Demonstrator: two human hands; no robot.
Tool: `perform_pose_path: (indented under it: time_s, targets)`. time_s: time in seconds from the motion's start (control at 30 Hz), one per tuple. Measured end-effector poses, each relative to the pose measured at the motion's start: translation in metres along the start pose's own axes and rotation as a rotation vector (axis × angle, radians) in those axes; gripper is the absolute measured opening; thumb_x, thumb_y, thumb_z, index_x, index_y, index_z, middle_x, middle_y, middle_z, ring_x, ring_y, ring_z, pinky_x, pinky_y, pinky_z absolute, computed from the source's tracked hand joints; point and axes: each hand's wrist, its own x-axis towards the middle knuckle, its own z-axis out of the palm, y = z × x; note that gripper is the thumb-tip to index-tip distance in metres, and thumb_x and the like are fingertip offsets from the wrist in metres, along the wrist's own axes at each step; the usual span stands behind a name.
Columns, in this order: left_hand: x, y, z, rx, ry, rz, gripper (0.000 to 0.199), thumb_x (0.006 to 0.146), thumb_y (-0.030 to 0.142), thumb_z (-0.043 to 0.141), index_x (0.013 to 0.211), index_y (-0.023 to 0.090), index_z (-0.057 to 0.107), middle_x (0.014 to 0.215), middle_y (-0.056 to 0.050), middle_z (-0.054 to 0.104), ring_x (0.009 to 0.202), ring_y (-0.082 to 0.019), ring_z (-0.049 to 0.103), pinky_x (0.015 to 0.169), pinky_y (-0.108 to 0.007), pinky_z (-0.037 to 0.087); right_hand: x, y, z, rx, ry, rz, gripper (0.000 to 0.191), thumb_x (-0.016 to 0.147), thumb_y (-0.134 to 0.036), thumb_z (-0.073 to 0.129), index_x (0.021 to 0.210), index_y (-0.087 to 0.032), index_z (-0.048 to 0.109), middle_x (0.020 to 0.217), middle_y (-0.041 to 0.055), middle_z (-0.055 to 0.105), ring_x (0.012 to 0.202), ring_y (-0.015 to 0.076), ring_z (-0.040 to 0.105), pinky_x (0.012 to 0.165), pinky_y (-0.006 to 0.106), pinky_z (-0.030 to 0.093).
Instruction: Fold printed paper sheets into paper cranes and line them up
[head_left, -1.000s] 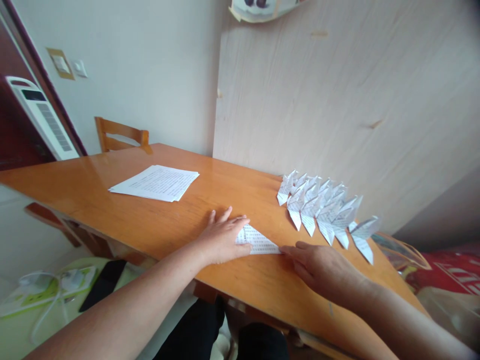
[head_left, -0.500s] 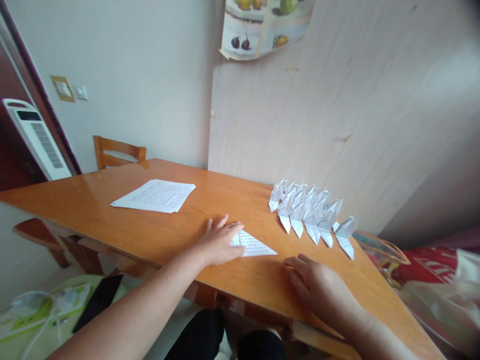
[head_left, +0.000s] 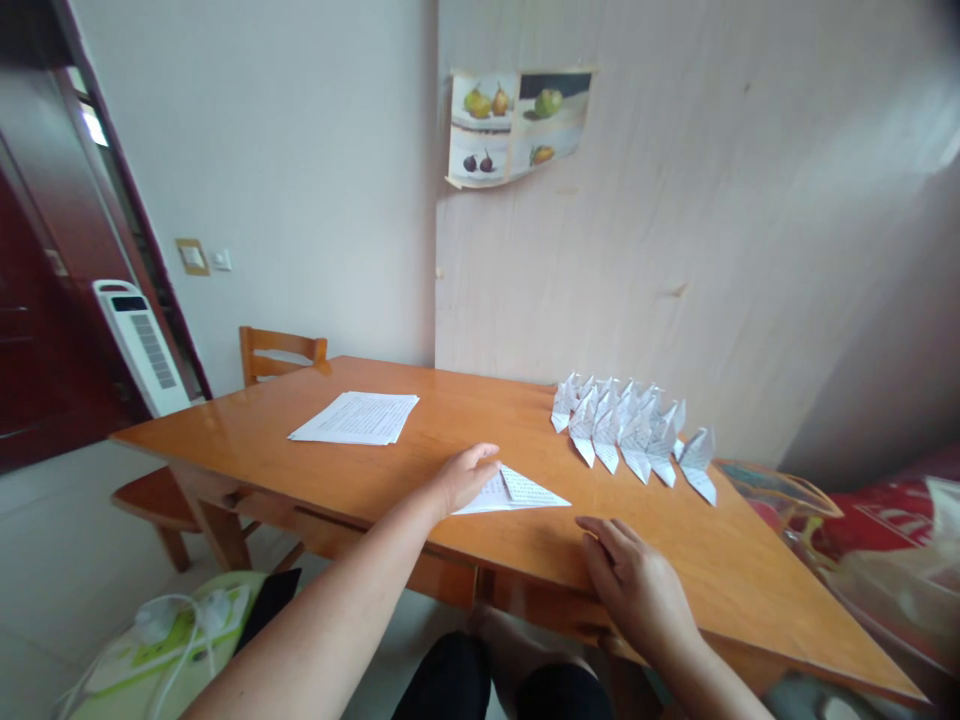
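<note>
A sheet of printed paper (head_left: 532, 490), folded into a triangle, lies near the table's front edge. A crease or flap edge crosses its printed top layer. My left hand (head_left: 466, 482) rests over the paper's left part, with fingers stretched to the right and a gap between them; part of the paper is hidden under it. To the right of the paper's tip, my right hand (head_left: 634, 575) rests at the table edge, fingers loosely bent and holding nothing. Several folded paper pieces (head_left: 634, 435) with pointed tips stand in rows beyond my right hand.
A stack of printed sheets (head_left: 360, 418) lies on the left of the wooden table (head_left: 450, 415). A wooden chair (head_left: 281, 350) stands behind the far left corner. Bags (head_left: 862, 530) are piled at the right. A power strip (head_left: 172, 640) sits low at the left.
The head view has tilted up and left. My left hand, spread flat over the paper before, is now turned more on its side. A flap edge shows on the paper. My right hand remains near the edge.
</note>
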Motion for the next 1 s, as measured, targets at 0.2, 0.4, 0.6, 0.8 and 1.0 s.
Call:
perform_pose_path:
  time_s: [0.2, 0.4, 0.6, 0.8, 1.0]
  targets:
    - [-0.029, 0.005, -0.009, 0.112, -0.071, 0.052, 0.073, 0.076, 0.047, 0.071, 0.140, 0.018, 0.052, 0.144, -0.014, 0.054, 0.132, -0.032, 0.051, 0.110, -0.041, 0.040, -0.001, -0.018, -0.006, -0.061, 0.049, 0.004, 0.032, 0.099, -0.027, 0.038, 0.112, -0.023, 0.068, 0.103, 0.0066, 0.071, 0.094, 0.0229, 0.071, 0.080, 0.032, 0.051]
    - [-0.047, 0.011, -0.013, 0.189, -0.070, 0.091, 0.071, 0.073, 0.041, 0.071, 0.138, 0.018, 0.053, 0.139, -0.015, 0.058, 0.127, -0.034, 0.054, 0.105, -0.041, 0.042, -0.001, -0.024, -0.009, -0.058, 0.044, 0.046, 0.031, 0.098, -0.027, 0.040, 0.109, -0.023, 0.069, 0.104, 0.0062, 0.071, 0.096, 0.0239, 0.070, 0.080, 0.034, 0.050]
    - [-0.049, 0.009, -0.016, 0.184, -0.027, 0.105, 0.049, 0.080, 0.031, 0.062, 0.127, 0.020, 0.061, 0.128, -0.011, 0.065, 0.114, -0.029, 0.061, 0.098, -0.036, 0.046, 0.001, -0.015, -0.001, -0.010, 0.073, 0.084, 0.029, 0.095, -0.031, 0.044, 0.103, -0.025, 0.071, 0.099, 0.0045, 0.072, 0.093, 0.0237, 0.070, 0.078, 0.033, 0.051]
    - [-0.054, 0.009, -0.022, 0.110, 0.059, 0.085, 0.034, 0.091, 0.032, 0.048, 0.116, 0.020, 0.069, 0.118, -0.009, 0.072, 0.110, -0.027, 0.064, 0.095, -0.034, 0.047, -0.002, -0.024, 0.006, 0.086, 0.104, 0.088, 0.032, 0.096, -0.034, 0.042, 0.105, -0.024, 0.070, 0.095, 0.0058, 0.071, 0.088, 0.0238, 0.070, 0.077, 0.034, 0.052]
    - [-0.070, 0.012, -0.024, -0.052, 0.188, 0.034, 0.037, 0.095, 0.039, 0.043, 0.111, 0.020, 0.070, 0.112, -0.009, 0.074, 0.109, -0.028, 0.066, 0.093, -0.034, 0.049, -0.005, -0.050, 0.023, 0.265, 0.105, 0.029, 0.035, 0.096, -0.039, 0.043, 0.111, -0.020, 0.067, 0.095, 0.0078, 0.070, 0.087, 0.0224, 0.069, 0.077, 0.033, 0.053]
